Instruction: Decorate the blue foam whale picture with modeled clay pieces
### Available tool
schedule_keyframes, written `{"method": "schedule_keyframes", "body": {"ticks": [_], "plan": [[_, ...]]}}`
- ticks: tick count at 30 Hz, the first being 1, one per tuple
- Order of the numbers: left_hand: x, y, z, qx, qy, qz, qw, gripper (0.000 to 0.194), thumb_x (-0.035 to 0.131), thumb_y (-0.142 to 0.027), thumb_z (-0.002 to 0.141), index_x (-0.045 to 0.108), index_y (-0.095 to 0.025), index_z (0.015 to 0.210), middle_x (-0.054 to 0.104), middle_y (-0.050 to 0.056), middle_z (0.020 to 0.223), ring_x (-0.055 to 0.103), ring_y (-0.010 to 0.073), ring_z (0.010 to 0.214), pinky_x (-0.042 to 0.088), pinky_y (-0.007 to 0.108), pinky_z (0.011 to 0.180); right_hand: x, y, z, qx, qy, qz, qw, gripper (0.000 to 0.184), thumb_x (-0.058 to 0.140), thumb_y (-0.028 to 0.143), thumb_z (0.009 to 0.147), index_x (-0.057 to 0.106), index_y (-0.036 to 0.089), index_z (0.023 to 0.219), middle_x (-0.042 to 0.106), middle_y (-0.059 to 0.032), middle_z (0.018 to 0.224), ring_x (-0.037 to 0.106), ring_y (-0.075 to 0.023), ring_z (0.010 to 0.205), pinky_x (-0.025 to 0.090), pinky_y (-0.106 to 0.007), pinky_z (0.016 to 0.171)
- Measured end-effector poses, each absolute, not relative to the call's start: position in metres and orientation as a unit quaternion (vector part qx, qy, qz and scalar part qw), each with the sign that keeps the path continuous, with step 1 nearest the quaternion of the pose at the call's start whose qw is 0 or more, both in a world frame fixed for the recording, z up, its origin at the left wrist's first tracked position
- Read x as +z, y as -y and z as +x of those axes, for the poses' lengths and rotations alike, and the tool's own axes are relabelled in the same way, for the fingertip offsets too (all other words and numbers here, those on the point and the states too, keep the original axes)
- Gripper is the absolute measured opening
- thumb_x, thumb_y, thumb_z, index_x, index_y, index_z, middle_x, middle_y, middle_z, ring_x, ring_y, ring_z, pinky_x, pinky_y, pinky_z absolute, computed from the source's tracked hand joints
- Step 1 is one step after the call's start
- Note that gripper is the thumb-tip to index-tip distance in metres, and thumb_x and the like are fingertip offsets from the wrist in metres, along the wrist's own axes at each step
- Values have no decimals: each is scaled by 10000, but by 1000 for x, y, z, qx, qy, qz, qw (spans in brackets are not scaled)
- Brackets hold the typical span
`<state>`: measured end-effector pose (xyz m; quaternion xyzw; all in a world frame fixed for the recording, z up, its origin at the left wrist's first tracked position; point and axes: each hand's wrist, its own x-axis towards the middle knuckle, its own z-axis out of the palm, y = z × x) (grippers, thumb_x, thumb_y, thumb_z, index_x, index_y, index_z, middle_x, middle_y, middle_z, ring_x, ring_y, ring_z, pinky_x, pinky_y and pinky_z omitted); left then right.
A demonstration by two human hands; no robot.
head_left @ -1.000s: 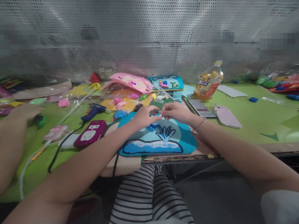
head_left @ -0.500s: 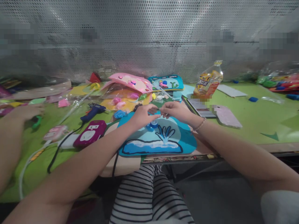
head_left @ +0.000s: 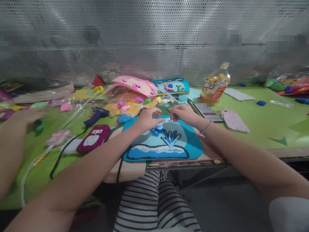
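A blue foam board lies in front of me at the table edge, with a painted blue-and-white splash outlined in black. A small blue clay figure sits on it, left of the splash. Over the board's far part is my left hand, its thumb and fingers apart with nothing visible between them. Facing it, my right hand has thumb and fingertips pinched together; whatever they hold is too small to make out. A blue clay lump rests beside the board's far left corner.
A glue gun, a magenta case and cables lie left. Another person's hand is at far left, by a green object. Behind stand decorated pink and blue pieces. A bottle and phone are right.
My hands have drawn slightly apart; the fingertips were nearly touching before and now a gap shows between them. The blue figure is more exposed. The board stays in place.
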<state>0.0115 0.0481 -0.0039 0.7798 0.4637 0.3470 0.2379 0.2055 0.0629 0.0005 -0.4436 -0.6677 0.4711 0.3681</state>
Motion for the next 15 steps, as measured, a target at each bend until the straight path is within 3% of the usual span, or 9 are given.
{"method": "schedule_keyframes", "body": {"ticks": [5,10,15], "plan": [[-6,-51,10,347,-461,782,235,281,749,-209,696,649,-154,952,719,60,931,669,170,856,538,323,809,4,-61,206,441,675,-471,359,472,665,493,777,587,142,470,584,-15,437,469,-51,354,388,-181,378],[-6,-50,9,354,-466,778,229,280,751,-220,696,652,-155,950,718,62,907,668,171,844,539,323,790,3,-63,206,469,643,-477,374,259,772,371,696,707,132,619,687,-46,584,598,-75,511,514,-180,529],[-6,-50,9,357,-462,781,221,262,748,-221,700,654,-157,936,715,60,877,667,167,830,541,319,782,1,-66,208,466,642,-475,380,120,813,191,617,702,152,646,681,-9,578,579,-63,512,493,-168,505]]}}
